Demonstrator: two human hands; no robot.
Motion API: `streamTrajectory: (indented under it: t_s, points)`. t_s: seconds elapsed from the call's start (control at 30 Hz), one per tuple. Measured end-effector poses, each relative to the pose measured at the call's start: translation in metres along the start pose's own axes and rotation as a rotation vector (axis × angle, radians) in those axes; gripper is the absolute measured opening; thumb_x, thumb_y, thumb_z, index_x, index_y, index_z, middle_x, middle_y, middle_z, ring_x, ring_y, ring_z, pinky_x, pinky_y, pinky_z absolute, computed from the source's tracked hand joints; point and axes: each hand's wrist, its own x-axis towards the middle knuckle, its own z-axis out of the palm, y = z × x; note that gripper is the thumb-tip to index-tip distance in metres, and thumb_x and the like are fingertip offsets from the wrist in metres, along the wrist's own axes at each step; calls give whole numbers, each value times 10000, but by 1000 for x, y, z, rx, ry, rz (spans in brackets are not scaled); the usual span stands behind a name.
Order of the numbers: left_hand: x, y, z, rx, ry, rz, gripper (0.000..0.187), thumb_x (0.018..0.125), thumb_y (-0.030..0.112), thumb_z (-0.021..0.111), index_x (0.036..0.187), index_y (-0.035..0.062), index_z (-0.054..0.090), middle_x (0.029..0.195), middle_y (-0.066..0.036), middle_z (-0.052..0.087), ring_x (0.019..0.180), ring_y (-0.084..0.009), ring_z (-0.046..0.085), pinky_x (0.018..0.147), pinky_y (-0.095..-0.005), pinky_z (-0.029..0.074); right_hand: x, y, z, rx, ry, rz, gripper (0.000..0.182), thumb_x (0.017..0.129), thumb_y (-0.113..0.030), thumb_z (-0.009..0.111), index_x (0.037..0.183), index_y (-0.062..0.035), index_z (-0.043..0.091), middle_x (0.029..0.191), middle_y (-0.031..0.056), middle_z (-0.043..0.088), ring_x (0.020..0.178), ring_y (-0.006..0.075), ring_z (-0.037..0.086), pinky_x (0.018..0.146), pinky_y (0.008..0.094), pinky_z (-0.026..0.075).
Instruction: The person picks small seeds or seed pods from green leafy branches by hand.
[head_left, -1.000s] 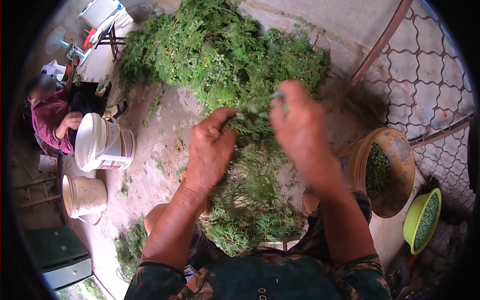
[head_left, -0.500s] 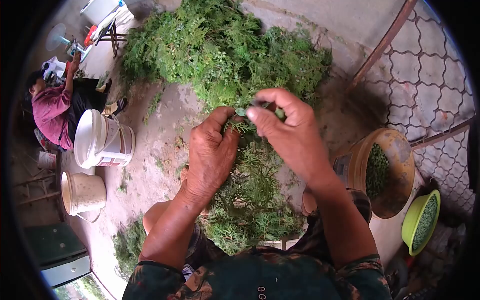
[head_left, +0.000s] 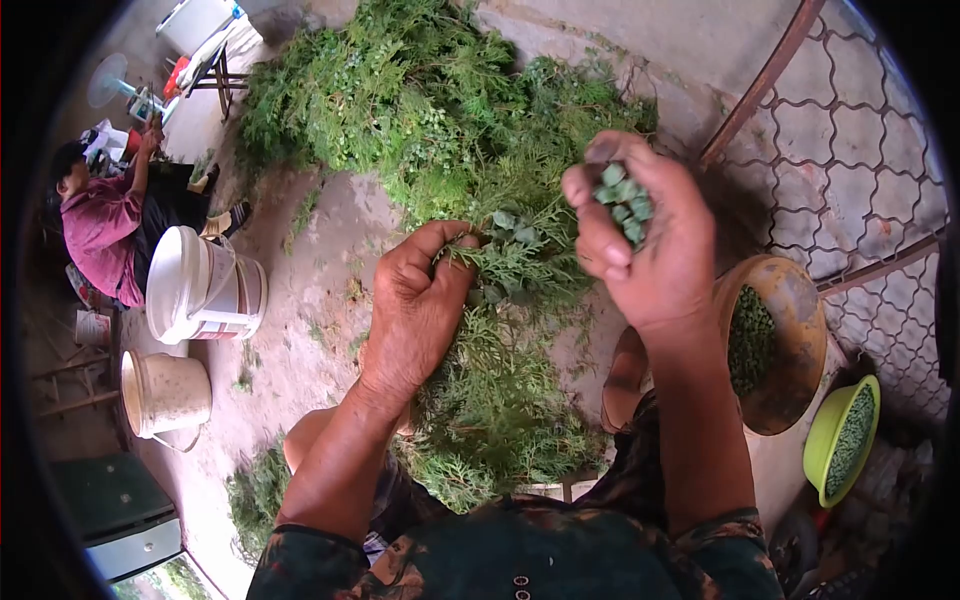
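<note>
Between the thumb and fingers of my left hand (head_left: 412, 310), closed in a pinch, is a leafy conifer sprig (head_left: 515, 262) that still bears green cones near my fingertips. My right hand (head_left: 668, 245) is raised to the right of the sprig, apart from it. Its fingers curl around several small green cones (head_left: 624, 203), which show in the palm. Cut conifer branches (head_left: 500, 425) lie below my hands, between my legs. Beyond my hands a large heap of conifer branches (head_left: 400, 120) covers the floor.
To my right stand a tilted yellowish bucket (head_left: 795, 345) with green cones inside and a lime-green basin (head_left: 815, 440) of cones. Wire mesh (head_left: 850, 150) is behind them. A white bucket (head_left: 180, 285), a beige bucket (head_left: 170, 390) and a seated person (head_left: 100, 235) are at left.
My right hand has moved right and up, away from the sprig, and its palm has turned so the cones show. My left hand stays nearly in place on the sprig.
</note>
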Motion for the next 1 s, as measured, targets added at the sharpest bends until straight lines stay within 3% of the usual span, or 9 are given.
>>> streamTrajectory:
  t_s: [0.1,0.2,0.27,0.4,0.63,0.73,0.8,0.93,1.0]
  points:
    - [-1,-3,0,59,33,51,175,843,7,534,1005,-25,593,759,-29,624,607,-44,510,557,-202,429,-4,3,13,-142,115,81,182,840,-234,624,861,-55,596,712,64,589,448,34,411,388,178,312]
    - [-1,-11,3,78,74,129,197,825,2,543,1012,-30,595,782,-59,650,598,-48,524,568,-201,447,-1,21,12,-776,141,-23,207,808,-201,681,852,-12,610,668,57,581,496,49,453,434,201,365]
    - [-3,-13,4,62,87,125,209,815,-1,549,1016,-30,597,798,-81,662,596,-51,533,575,-204,457,1,41,2,-1056,120,-345,193,801,-129,680,857,37,600,650,75,583,551,68,492,487,245,415]
    - [-2,-16,6,170,109,218,220,798,-11,558,1013,-23,604,833,-130,669,648,-126,623,607,-246,493,-1,36,4,-1432,41,-359,184,791,-82,663,937,11,599,784,124,628,677,168,606,623,283,478]
    - [-3,-11,9,369,141,315,187,790,-17,572,970,-25,621,861,-132,667,713,-160,651,632,-260,503,-2,42,-1,-1774,59,-523,126,811,-99,606,858,-7,533,705,136,575,588,220,591,535,337,461]
    - [-5,-9,2,177,118,164,193,791,-22,570,977,-21,622,870,-114,665,712,-115,620,629,-240,491,4,23,-8,-1668,233,-600,119,832,-106,564,915,-26,536,675,123,560,477,173,525,432,312,410]
    - [-4,-11,-1,139,113,181,206,793,-34,550,987,-18,618,854,-95,658,694,-75,578,622,-219,473,1,-1,11,-606,280,-68,70,822,-80,512,868,-27,513,639,89,553,400,138,444,358,274,343]
    - [-7,-1,-4,115,27,86,200,800,-28,522,984,-17,601,797,-70,626,650,-69,532,599,-217,449,-1,-7,7,86,-5,60,123,840,-112,510,923,-23,525,695,93,550,409,53,379,359,194,280]
    - [-8,0,-3,120,4,87,188,803,-24,516,973,-18,595,778,-62,611,639,-69,517,590,-219,441,0,-4,9,78,0,59,137,845,-149,554,904,-26,541,684,66,548,408,45,371,360,193,285]
